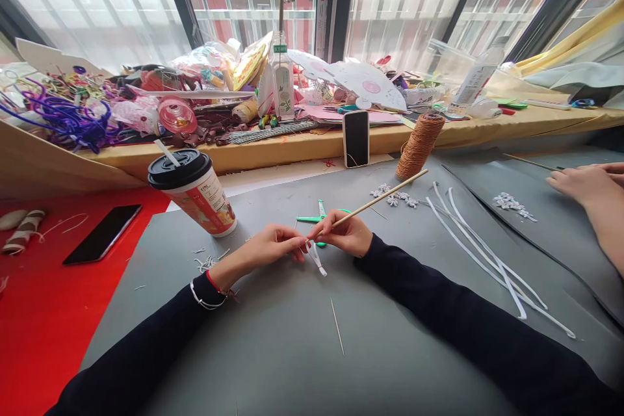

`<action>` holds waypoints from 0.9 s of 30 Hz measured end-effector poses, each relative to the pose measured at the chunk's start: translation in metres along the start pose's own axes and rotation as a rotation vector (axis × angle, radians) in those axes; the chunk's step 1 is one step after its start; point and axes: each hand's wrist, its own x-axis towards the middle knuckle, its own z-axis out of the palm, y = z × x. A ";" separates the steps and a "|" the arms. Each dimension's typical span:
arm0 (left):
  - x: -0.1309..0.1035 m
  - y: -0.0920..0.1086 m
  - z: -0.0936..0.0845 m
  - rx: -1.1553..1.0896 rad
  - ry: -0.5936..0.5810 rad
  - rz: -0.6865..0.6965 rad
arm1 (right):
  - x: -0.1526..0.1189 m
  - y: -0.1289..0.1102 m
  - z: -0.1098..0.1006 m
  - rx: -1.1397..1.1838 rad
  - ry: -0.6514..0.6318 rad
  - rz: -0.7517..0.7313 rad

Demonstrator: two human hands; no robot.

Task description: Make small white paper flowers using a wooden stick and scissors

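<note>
My right hand pinches a long thin wooden stick, which slants up to the right from the fingers. Against its fingertips, my left hand is closed on a small looped white strip that hangs below the fingers. The stick's lower end meets the strip between both hands; the exact contact is hidden. Green-handled scissors lie open just behind the hands. A thin pointed stick lies on the grey mat nearer to me.
A paper cup stands left, near white scraps. Behind are a phone and brown twine spool. White pipe cleaners lie right, near another person's hands. Another phone rests on red cloth.
</note>
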 end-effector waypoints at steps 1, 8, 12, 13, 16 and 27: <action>0.001 -0.002 0.000 0.003 0.000 0.010 | 0.000 0.000 0.000 -0.015 0.003 0.015; 0.005 -0.011 0.003 -0.045 -0.038 0.014 | 0.001 0.002 -0.002 -0.114 0.095 0.132; 0.005 -0.013 0.002 -0.029 -0.041 0.017 | 0.001 0.005 0.000 -0.050 0.088 0.113; 0.005 -0.014 0.002 -0.035 -0.038 0.018 | 0.001 0.006 0.001 -0.045 0.086 0.104; 0.006 -0.016 0.001 -0.084 -0.042 0.000 | 0.000 0.006 0.002 -0.070 0.068 0.061; 0.004 -0.011 0.000 -0.236 -0.019 -0.107 | -0.004 -0.009 0.004 -0.381 -0.033 -0.119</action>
